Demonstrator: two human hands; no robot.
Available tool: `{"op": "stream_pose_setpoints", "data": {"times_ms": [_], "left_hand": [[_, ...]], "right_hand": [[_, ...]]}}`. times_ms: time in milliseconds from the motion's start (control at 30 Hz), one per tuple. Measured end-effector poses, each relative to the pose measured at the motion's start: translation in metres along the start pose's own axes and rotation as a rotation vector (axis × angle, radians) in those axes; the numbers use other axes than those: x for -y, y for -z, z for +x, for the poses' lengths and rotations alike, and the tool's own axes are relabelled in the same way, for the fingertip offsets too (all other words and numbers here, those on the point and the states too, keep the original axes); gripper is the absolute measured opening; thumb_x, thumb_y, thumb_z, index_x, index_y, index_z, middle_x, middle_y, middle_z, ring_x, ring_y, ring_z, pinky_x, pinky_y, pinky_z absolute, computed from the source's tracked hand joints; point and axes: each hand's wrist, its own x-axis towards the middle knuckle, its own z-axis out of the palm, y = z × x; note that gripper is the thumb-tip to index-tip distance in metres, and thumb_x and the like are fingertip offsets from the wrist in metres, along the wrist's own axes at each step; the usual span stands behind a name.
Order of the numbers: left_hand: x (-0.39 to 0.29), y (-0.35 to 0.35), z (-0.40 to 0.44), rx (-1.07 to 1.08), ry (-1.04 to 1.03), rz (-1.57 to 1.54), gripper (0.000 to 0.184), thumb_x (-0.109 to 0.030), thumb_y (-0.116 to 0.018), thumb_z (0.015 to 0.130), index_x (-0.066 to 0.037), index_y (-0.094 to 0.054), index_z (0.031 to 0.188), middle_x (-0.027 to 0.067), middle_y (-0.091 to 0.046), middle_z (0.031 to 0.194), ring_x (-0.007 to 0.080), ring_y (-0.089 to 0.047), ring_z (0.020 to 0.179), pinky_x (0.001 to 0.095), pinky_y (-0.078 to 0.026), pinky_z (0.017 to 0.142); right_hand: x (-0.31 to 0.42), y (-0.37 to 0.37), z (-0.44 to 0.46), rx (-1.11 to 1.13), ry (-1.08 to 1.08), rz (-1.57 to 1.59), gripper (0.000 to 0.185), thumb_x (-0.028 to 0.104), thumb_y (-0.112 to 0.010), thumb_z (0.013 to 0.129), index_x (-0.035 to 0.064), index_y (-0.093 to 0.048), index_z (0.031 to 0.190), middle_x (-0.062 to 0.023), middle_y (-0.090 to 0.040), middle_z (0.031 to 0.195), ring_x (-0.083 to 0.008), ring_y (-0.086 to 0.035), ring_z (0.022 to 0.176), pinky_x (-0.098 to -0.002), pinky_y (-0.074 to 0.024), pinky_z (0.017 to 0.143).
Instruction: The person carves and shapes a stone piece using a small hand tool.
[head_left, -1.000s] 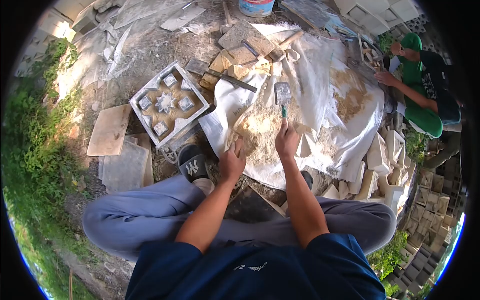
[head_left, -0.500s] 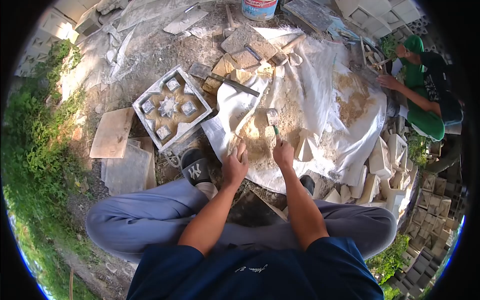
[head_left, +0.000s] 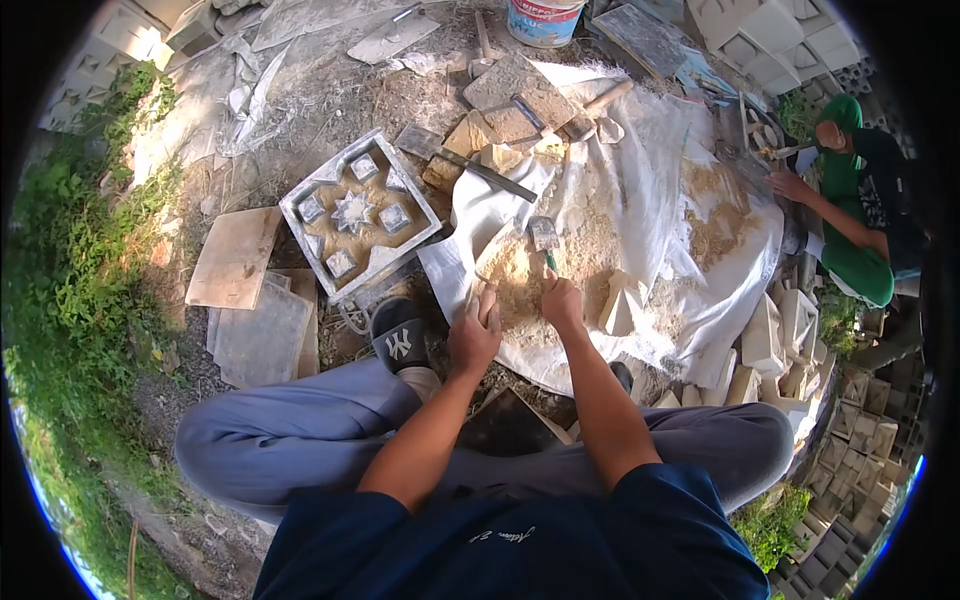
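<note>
My right hand (head_left: pixel 563 303) is closed around the handle of a small trowel (head_left: pixel 543 234). Its flat metal blade points away from me over sandy powder (head_left: pixel 582 252), and a bit of green shows at its neck. To the left, my left hand (head_left: pixel 476 335) is closed at the near edge of the powder; a narrow thing pokes from its fingers, too small to name. The powder lies on a white sheet (head_left: pixel 655 215). Left of the sheet rests a square mould (head_left: pixel 362 212) with a star and several raised blocks inside.
Beyond the powder lie a long metal bar (head_left: pixel 488 174), a hammer (head_left: pixel 592 112) and stone slabs (head_left: pixel 517 90). A bucket (head_left: pixel 545 22) stands at the back. Pale blocks (head_left: pixel 765 340) are piled at right, near another person (head_left: pixel 860 205). Flat tiles (head_left: pixel 235 258) lie at left.
The view has shifted slightly, so most things sit a little further right. The trowel blade has turned a little in my right hand. Both hands keep their grip.
</note>
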Motion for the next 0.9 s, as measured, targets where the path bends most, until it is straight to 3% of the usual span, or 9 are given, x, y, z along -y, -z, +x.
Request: {"op": "stream_pose_setpoints", "data": {"times_ms": [167,267,367,433,500,567,667,867,900], "left_hand": [[0.005,-0.006,0.001,-0.05,-0.052,-0.056,0.035,-0.031,-0.063,0.089,-0.001,-0.063,0.108,0.0245,-0.064,0.101,0.0435,-0.062,0.093,0.0494,-0.051,0.079],[0.0,-0.006,0.0,-0.044,-0.01,-0.008,0.034,-0.03,-0.063,0.088,-0.001,-0.063,0.106,0.0248,-0.064,0.1,0.0438,-0.062,0.092,0.0498,-0.051,0.078],[-0.007,0.002,0.001,-0.038,-0.027,-0.013,0.032,-0.029,-0.063,0.088,-0.001,-0.064,0.103,0.0253,-0.064,0.097,0.0446,-0.061,0.09,0.051,-0.05,0.077],[-0.009,0.004,0.003,-0.027,-0.002,-0.053,0.031,-0.029,-0.063,0.088,-0.001,-0.064,0.101,0.0259,-0.063,0.094,0.0457,-0.061,0.088,0.052,-0.049,0.076],[-0.009,0.004,0.005,-0.041,-0.016,-0.058,0.03,-0.029,-0.062,0.089,-0.001,-0.065,0.1,0.0255,-0.064,0.092,0.0458,-0.061,0.088,0.0514,-0.049,0.075],[-0.006,0.002,0.007,-0.051,-0.021,-0.062,0.029,-0.028,-0.062,0.089,-0.001,-0.066,0.099,0.025,-0.064,0.09,0.046,-0.061,0.087,0.0508,-0.049,0.075],[0.0,0.002,0.005,-0.022,-0.002,-0.063,0.03,-0.029,-0.062,0.089,-0.001,-0.066,0.098,0.0255,-0.064,0.093,0.0463,-0.061,0.088,0.0507,-0.049,0.075],[-0.006,0.003,0.006,-0.059,-0.017,-0.02,0.033,-0.03,-0.061,0.089,-0.001,-0.064,0.104,0.0243,-0.065,0.097,0.044,-0.062,0.091,0.051,-0.05,0.08],[-0.011,0.01,0.005,-0.03,-0.002,-0.033,0.033,-0.03,-0.061,0.088,-0.001,-0.064,0.104,0.0249,-0.065,0.098,0.044,-0.062,0.091,0.0509,-0.05,0.08]], "right_hand": [[0.006,0.024,-0.003,0.008,-0.046,0.006,0.056,0.042,-0.04,0.101,-0.0055,-0.065,0.085,-0.035,-0.064,0.09,-0.0519,-0.062,0.09,-0.0578,-0.0466,0.081],[0.012,0.03,0.001,-0.194,-0.017,0.065,0.056,0.039,-0.041,0.102,-0.0074,-0.062,0.078,-0.0346,-0.062,0.08,-0.0534,-0.06,0.079,-0.0591,-0.0439,0.071],[0.031,0.047,0.017,-0.292,0.076,0.181,0.056,0.038,-0.04,0.103,-0.0072,-0.061,0.077,-0.0336,-0.061,0.074,-0.0527,-0.059,0.074,-0.0585,-0.0437,0.068],[0.041,0.048,0.035,-0.266,0.028,0.168,0.054,0.035,-0.039,0.103,-0.0068,-0.061,0.078,-0.0333,-0.06,0.073,-0.052,-0.059,0.073,-0.0577,-0.0435,0.066],[0.048,0.038,0.047,-0.428,0.076,0.212,0.055,0.034,-0.038,0.104,-0.0064,-0.059,0.073,-0.0314,-0.06,0.071,-0.0505,-0.058,0.069,-0.058,-0.0416,0.065],[0.043,0.025,0.056,-0.392,0.057,0.206,0.052,0.034,-0.039,0.103,-0.006,-0.06,0.078,-0.0324,-0.062,0.077,-0.0512,-0.061,0.078,-0.0576,-0.0448,0.068],[0.019,0.012,0.064,0.064,-0.021,0.012,0.049,0.039,-0.042,0.101,-0.0048,-0.062,0.092,-0.0347,-0.064,0.089,-0.0515,-0.062,0.092,-0.0547,-0.0501,0.076],[0.008,0.032,0.071,0.007,0.002,0.036,0.056,0.044,-0.046,0.099,-0.0056,-0.066,0.085,-0.0354,-0.064,0.088,-0.0505,-0.062,0.093,-0.0542,-0.0483,0.08],[0.009,0.044,0.066,0.006,0.009,0.042,0.055,0.041,-0.045,0.1,-0.0079,-0.067,0.086,-0.0353,-0.064,0.089,-0.0509,-0.063,0.091,-0.0548,-0.0486,0.08]]}}
